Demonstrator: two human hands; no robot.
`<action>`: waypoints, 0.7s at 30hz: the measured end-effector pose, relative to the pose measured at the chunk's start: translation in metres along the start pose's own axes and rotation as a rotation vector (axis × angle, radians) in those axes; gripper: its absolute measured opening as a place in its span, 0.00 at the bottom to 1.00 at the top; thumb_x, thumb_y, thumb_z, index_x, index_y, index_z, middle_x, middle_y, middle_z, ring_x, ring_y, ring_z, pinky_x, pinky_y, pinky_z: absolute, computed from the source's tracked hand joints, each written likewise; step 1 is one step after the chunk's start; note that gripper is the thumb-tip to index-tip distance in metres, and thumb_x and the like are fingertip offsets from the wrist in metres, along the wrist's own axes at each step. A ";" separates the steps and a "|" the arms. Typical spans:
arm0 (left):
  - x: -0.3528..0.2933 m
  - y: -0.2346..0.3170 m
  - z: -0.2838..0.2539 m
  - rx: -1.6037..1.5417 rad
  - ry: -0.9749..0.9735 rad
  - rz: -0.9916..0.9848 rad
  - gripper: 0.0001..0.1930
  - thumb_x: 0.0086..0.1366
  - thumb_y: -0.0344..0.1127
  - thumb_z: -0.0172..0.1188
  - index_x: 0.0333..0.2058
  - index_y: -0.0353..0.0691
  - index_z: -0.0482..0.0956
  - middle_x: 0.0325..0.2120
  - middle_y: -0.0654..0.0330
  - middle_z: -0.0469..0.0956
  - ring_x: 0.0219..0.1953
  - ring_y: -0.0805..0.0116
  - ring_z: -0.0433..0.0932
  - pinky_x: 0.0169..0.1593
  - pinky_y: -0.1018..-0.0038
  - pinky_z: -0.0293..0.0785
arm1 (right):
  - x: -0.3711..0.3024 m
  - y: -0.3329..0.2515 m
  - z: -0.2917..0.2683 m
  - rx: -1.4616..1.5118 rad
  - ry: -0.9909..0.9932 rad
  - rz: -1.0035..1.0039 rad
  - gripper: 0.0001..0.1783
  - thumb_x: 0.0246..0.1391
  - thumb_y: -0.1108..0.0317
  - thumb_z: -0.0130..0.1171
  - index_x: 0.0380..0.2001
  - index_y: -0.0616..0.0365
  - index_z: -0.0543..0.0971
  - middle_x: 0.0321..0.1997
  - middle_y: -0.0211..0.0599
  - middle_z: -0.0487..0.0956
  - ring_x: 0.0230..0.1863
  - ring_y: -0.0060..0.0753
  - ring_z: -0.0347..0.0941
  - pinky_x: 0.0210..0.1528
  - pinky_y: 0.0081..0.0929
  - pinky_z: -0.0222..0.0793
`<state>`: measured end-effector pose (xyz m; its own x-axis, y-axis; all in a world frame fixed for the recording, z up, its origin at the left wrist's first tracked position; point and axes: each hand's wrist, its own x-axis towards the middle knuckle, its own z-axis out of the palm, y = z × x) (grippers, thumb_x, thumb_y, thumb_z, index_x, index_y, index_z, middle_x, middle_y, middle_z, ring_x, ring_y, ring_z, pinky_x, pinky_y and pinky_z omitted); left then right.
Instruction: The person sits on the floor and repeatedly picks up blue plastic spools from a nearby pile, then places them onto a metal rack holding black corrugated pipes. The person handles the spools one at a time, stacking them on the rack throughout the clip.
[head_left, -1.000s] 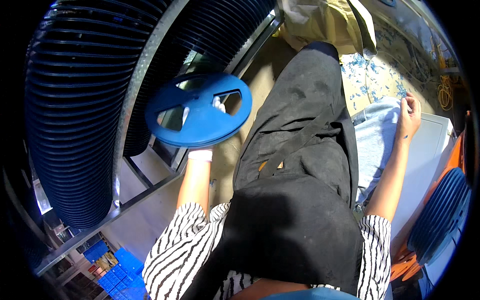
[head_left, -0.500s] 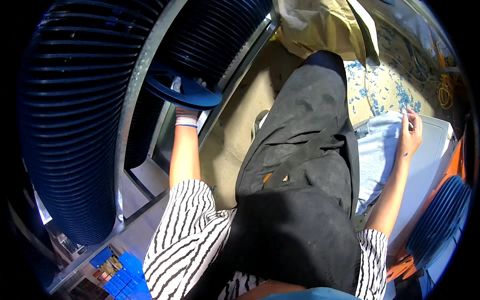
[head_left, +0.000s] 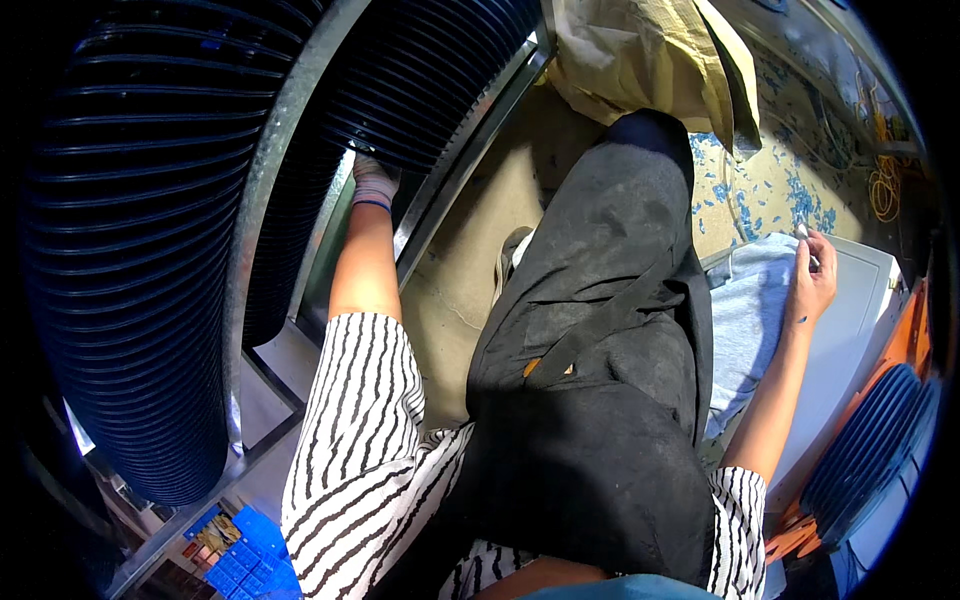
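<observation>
My left hand [head_left: 374, 178], in a light glove with a blue cuff edge, reaches into the near end of a long row of dark blue round discs [head_left: 400, 110]. The discs hide its fingers, so whether it grips one cannot be told. On the right, my bare right hand [head_left: 815, 275] is closed in a pinch above a grey cloth [head_left: 755, 300]. Something slim and pale pokes out between its fingertips, too small to name.
Metal rails [head_left: 475, 150] frame the disc rows, and a larger row [head_left: 140, 270] fills the left. A yellowish sack [head_left: 640, 60] stands ahead, with blue flakes on the floor beyond. At right are a light grey panel [head_left: 855, 290] and stacked blue discs [head_left: 865, 450] on an orange holder.
My left hand has moved farther ahead, taking the dark blue disc it held up against the row, where it no longer shows apart. My right hand has barely shifted.
</observation>
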<state>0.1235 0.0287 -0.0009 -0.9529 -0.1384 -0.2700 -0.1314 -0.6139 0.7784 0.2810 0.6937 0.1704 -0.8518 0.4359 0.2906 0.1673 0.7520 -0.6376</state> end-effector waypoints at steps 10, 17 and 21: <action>-0.034 0.012 0.077 -0.095 0.407 -0.061 0.26 0.65 0.53 0.51 0.55 0.44 0.71 0.57 0.57 0.70 0.58 0.58 0.68 0.63 0.61 0.63 | -0.008 0.005 -0.007 0.012 0.016 0.048 0.03 0.55 0.71 0.59 0.32 0.58 0.78 0.46 0.34 0.79 0.42 0.24 0.75 0.41 0.21 0.70; -0.012 0.012 0.037 -0.102 0.312 -0.150 0.25 0.66 0.53 0.45 0.57 0.49 0.71 0.60 0.61 0.68 0.60 0.56 0.65 0.63 0.57 0.60 | -0.007 0.005 -0.008 0.000 0.010 -0.022 0.05 0.56 0.73 0.58 0.35 0.61 0.79 0.46 0.33 0.78 0.40 0.22 0.74 0.43 0.19 0.70; -0.011 0.009 0.020 -0.080 0.250 -0.142 0.26 0.69 0.51 0.40 0.61 0.49 0.66 0.63 0.61 0.62 0.65 0.56 0.59 0.66 0.55 0.54 | -0.005 0.000 -0.004 0.006 -0.004 0.006 0.04 0.55 0.71 0.59 0.32 0.59 0.78 0.45 0.35 0.79 0.44 0.27 0.74 0.42 0.22 0.70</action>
<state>0.1271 0.0401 0.0205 -0.8283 -0.2280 -0.5118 -0.2269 -0.6987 0.6785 0.2870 0.6935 0.1724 -0.8529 0.4380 0.2840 0.1692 0.7467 -0.6433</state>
